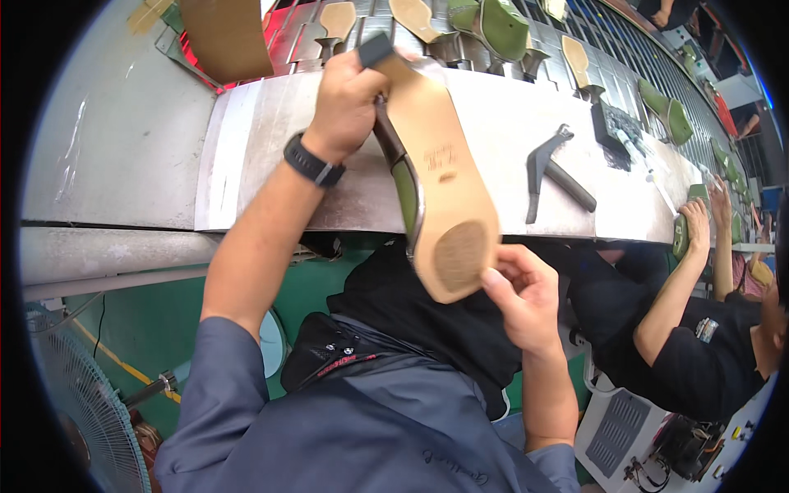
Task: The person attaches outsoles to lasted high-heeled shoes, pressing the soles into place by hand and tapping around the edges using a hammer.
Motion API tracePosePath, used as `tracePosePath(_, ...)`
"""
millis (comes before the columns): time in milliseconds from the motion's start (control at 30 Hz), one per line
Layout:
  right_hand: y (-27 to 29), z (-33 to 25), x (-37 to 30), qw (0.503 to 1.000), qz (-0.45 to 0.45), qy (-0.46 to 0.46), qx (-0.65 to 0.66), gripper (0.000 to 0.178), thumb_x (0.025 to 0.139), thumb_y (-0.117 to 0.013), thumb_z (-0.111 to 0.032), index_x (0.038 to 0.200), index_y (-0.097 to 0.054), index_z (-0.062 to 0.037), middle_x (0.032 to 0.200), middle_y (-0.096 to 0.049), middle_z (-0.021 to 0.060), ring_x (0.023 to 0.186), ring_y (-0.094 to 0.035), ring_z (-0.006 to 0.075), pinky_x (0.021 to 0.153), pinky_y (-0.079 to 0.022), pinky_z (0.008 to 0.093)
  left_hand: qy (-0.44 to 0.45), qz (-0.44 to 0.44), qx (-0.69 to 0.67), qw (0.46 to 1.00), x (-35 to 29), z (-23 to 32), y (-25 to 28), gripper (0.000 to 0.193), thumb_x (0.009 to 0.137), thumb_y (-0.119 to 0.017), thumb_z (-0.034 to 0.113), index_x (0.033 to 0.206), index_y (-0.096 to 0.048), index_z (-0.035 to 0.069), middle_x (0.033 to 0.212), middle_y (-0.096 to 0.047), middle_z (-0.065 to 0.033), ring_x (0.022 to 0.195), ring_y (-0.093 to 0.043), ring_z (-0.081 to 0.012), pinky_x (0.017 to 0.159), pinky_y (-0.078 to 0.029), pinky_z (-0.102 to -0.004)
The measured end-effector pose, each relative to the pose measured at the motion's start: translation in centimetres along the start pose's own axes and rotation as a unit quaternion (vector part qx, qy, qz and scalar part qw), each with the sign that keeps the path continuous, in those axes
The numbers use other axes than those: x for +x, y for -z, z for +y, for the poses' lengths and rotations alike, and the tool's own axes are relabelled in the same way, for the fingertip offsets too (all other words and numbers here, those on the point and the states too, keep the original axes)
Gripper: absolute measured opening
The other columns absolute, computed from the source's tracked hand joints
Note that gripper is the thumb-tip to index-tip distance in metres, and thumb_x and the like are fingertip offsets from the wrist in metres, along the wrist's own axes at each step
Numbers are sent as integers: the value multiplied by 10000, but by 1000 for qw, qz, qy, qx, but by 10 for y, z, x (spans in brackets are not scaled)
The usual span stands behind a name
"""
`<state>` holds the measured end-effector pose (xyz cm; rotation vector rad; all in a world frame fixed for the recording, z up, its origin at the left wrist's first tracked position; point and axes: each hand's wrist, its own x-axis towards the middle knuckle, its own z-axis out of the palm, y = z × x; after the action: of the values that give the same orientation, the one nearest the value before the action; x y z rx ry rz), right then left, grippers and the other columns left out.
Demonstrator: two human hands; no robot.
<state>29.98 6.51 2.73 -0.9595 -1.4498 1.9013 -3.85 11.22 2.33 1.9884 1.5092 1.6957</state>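
A heeled shoe is held sole-up over the near edge of the bench. Its sole is tan with a rough brown oval patch near the toe, its heel is dark, and a green and brown upper shows along its left side. My left hand, with a dark watch on the wrist, is wrapped round the heel end. At the toe, my right hand pinches the sole's edge between thumb and fingers. On the bench to the right lie a hammer and a dark angled hand tool that crosses it.
Behind the bench, a slatted conveyor carries tan soles with heels and green shoes. A dark block-shaped container stands at the right. A co-worker handles a green shoe there. A fan stands low at left.
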Motion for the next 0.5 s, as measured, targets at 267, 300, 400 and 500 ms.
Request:
tracePosePath(267,-38,-114,91,844,-26,312,-437,480,768,-864,-20,1217,-694,-34,763,-607,-8,634,-531,71,590,-456,235,123,-149,-236,952,22,35,-26,379,1065,-587,294,1012,-724,-55,958,-732,-90,930,-665,-139,881,-522,-296)
tracePosePath(300,-41,-118,94,843,-26,311,-437,480,768,-864,-20,1217,-694,-34,763,-607,-8,634,-531,71,590,-456,235,123,-149,-237,952,21,31,-27,379,1065,-587,294,1012,-724,-55,958,-732,-90,930,-665,-139,881,-522,-296)
tracePosePath(400,-45,-116,92,769,-31,434,-468,344,723,-861,28,1041,-752,-45,770,-668,51,585,-575,150,539,-472,292,131,-98,-283,945,17,34,-26,871,1080,-261,657,1029,-716,-84,1015,-731,-169,969,-695,-217,908,-542,-330)
tracePosePath(500,-39,-94,98,708,4,529,-468,405,695,-837,88,1077,-728,8,776,-692,90,614,-642,220,547,-499,305,180,-114,-268,940,15,26,-29,922,1070,-190,683,1024,-720,-70,1017,-724,-159,963,-687,-213,899,-540,-331)
